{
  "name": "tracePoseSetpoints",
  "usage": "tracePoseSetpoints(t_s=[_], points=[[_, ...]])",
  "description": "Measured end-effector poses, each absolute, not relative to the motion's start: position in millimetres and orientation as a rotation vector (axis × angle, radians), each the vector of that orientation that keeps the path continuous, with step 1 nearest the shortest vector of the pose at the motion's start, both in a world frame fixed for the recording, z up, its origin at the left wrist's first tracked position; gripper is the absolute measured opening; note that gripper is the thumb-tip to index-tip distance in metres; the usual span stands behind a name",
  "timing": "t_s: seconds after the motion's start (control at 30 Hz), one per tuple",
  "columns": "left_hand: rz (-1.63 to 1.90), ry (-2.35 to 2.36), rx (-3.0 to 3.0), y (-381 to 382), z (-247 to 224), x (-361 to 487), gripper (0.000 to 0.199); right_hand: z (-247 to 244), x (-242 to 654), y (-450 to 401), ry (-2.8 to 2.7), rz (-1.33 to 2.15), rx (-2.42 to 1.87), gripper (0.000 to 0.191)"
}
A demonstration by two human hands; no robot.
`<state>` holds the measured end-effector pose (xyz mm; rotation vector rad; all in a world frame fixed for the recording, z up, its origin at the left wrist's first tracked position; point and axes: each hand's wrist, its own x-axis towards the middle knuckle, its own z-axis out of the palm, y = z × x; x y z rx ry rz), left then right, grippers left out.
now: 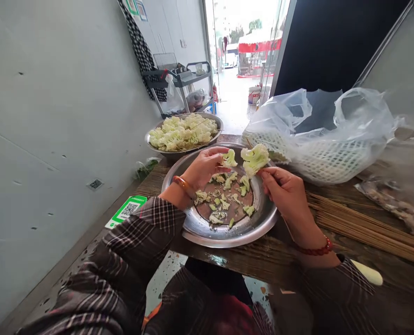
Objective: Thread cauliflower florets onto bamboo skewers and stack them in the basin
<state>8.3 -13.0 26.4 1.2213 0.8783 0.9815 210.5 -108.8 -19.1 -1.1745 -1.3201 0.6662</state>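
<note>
Over a wide metal basin (227, 239), my left hand (205, 168) pinches a small cauliflower floret (229, 159). My right hand (283, 188) grips a larger cauliflower piece (254, 159) by its lower end, just right of the small floret; the two pieces are apart. A thin stick runs down below my right palm, partly hidden. Several loose cauliflower bits (224, 202) lie in the bottom of the basin. Behind it, a second metal bowl (149, 139) is heaped with cauliflower pieces (186, 131).
Bundled wooden skewers (363, 223) lie on the table's right side, near a pale handle (369, 273). Behind them are plastic bags (318, 149) with foam-netted contents. A green QR card (128, 210) sits at the left edge. A grey cart (180, 81) stands beyond.
</note>
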Motion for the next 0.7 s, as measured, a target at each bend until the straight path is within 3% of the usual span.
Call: tracePoseSetpoints(t_s=[0.1, 0.2, 0.43, 0.7], points=[[1.031, 0.790, 1.130, -10.7, 25.0, 5.9, 0.018, -19.4, 209.8, -108.9, -1.316, 0.678, -1.180, 0.026], [1.025, 0.749, 1.201, -11.2, 24.0, 5.2, 0.025, -19.1, 209.5, -109.1, -1.327, 0.675, -1.186, 0.026], [1.117, 1.012, 1.748, -11.9, 24.8, 5.8, 0.016, -19.9, 209.0, -107.9, -1.348, 0.667, -1.189, 0.025], [1.111, 0.997, 1.546, -12.9, 28.5, 4.2, 0.010, -15.8, 207.1, -110.3, -1.365, 0.650, -1.207, 0.026]])
